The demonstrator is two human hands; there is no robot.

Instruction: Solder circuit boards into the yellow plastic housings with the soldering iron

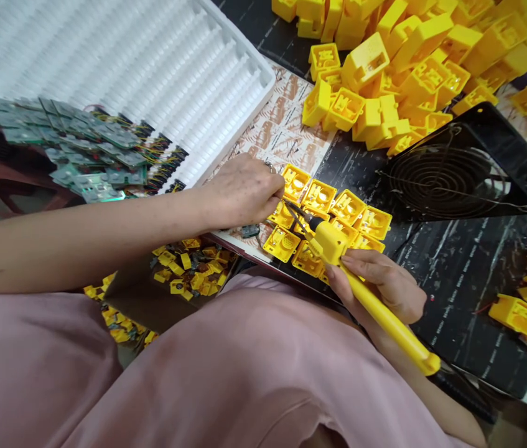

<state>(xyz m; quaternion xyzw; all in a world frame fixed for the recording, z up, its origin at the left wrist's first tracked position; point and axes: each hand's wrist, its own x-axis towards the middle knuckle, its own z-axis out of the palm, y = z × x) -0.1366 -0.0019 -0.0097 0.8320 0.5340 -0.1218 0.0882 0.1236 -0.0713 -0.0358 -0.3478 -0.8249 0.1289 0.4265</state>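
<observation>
Above the pink shirt, the right hand gripped the iron by its light, stiff yellow handle (the safe hold, well back from the tip), while the left hand pinched a rigid little housing on the table.

Dark marbled tabletop | far left: white ribbed tray is laid | centre: patterned sheet is spread, grouped yellow housings are set beside it | far right: heaped yellow housings are piled | right: black grille fan is placed
</observation>
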